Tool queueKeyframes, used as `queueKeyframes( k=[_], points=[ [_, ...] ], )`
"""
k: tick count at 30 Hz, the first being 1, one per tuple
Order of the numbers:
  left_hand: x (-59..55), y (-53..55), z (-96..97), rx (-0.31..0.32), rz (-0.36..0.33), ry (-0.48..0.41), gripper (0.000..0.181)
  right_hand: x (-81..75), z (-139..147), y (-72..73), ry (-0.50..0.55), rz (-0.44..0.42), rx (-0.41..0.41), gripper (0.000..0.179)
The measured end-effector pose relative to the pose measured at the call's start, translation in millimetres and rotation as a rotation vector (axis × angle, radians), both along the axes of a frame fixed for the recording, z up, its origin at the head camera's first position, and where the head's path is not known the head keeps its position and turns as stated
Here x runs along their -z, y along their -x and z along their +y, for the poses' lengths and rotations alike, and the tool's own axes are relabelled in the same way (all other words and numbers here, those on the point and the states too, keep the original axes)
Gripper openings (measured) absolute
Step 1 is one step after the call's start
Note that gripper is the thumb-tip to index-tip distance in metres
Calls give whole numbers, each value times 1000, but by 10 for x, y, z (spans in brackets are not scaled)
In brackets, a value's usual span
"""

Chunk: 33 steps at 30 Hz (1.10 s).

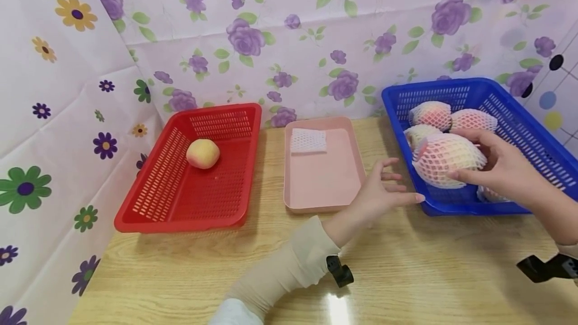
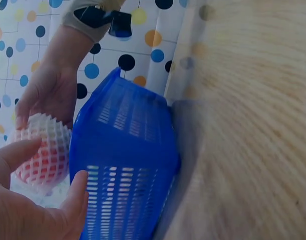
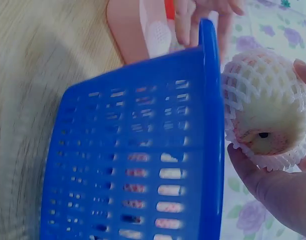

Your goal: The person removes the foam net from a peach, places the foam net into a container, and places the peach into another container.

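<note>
The desk [image 1: 180,275] carries everything, with the blue basket [image 1: 469,208] at the right, the red basket [image 1: 217,194] well apart at the left, and the pink tray [image 1: 322,179] between them. The right grip [image 1: 506,164] reaches over the blue basket from the right, while the left grip [image 1: 381,192] stands outside, just beside that basket's left rim; its fingers and thumb are spread and hold nothing, and whether the thumb touches the rim I cannot tell. Between the two lies the netted fruit [image 1: 444,162], above the blue basket's near left corner and higher than the rim. The right grip pinches it between thumb and fingers, so that hand is nearer; from the left one the fruit lies apart, to the right and a little farther from the person. Seen from the head, its longer side runs roughly crosswise, from one hand towards the other. Other netted fruits [image 1: 474,120] lie beneath and behind it. The bare peach [image 1: 203,154] sits in the red basket, and a flat foam net [image 1: 308,141] in the tray's far left corner.
</note>
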<state>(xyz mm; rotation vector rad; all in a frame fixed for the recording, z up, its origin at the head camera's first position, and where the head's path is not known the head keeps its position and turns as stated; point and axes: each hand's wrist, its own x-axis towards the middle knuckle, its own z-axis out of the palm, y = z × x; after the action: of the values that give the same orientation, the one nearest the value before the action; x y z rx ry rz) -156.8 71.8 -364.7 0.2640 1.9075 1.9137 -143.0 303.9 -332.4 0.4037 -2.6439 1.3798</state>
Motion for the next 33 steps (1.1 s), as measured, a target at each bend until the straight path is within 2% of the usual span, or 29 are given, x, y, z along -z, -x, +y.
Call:
queueKeyframes(
  k=[4, 10, 12, 15, 18, 23, 27, 29, 33],
  points=[
    [-60, 40, -85, 48, 156, 52, 81, -16, -81, -33, 24, 3, -33, 72],
    [-116, 88, -255, 163, 339, -60, 89, -27, -227, -81, 45, 52, -128, 75],
    [-149, 92, -316, 201, 400, -73, 90, -29, -274, -97, 58, 57, -156, 76],
    [-198, 83, -388, 239, 491, -57, 92, -21, -344, -123, 78, 56, -187, 77],
    [-235, 67, -450, 255, 552, -11, 90, -18, -415, -146, 91, 70, -218, 77],
    [-244, 44, -548, 264, 603, 64, 81, -15, -533, -192, 93, 64, -250, 76],
    [-236, 23, -655, 281, 622, 76, 76, 6, -633, -240, 115, 16, -244, 75],
    [-228, -4, -704, 289, 598, 63, 76, 23, -679, -266, 129, 8, -247, 75],
    [-206, -80, -799, 285, 508, 44, 76, 39, -769, -311, 130, 24, -258, 76]
  ],
)
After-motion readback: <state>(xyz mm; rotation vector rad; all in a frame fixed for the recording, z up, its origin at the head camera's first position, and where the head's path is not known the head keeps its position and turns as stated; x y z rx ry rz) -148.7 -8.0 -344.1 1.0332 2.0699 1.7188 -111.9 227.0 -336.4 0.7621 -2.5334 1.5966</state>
